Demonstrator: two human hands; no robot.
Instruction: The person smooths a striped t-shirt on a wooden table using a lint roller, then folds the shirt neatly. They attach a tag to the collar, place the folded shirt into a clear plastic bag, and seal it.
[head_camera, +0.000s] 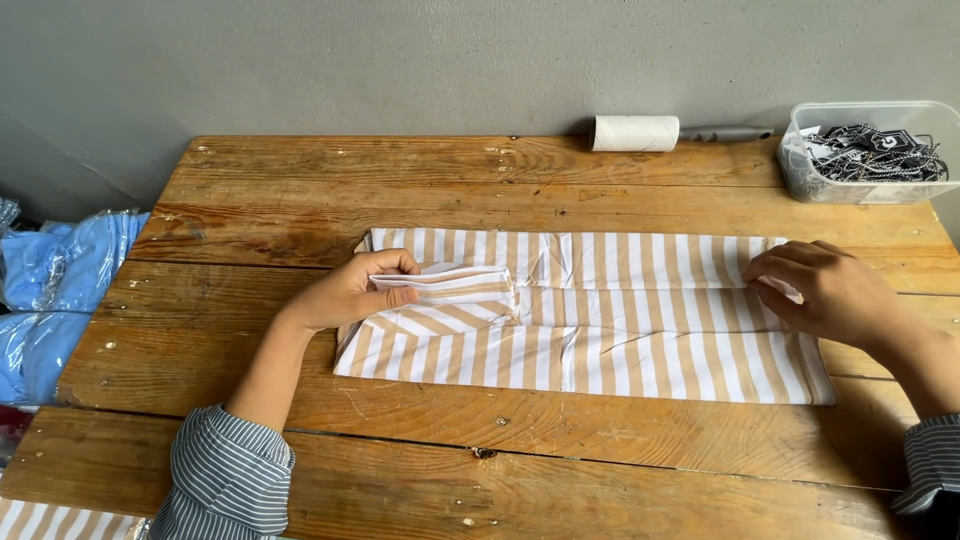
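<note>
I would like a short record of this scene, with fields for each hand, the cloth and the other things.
left hand: pinches a folded flap at the cloth's left end
right hand: presses on the cloth's right end
striped cloth: beige and white, folded long, flat on the wooden table
behind: lint roller, clear plastic box
left of table: blue bagged garments

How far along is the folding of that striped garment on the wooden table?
Done: the tan-and-white striped garment lies flat on the wooden table as a long band, its sides apparently already folded in. In hand: the left hand pinches a folded flap at the left end, while the right hand presses the right end. Left, probably: the band remains at full length, so the end-to-end folds look undone.
</note>
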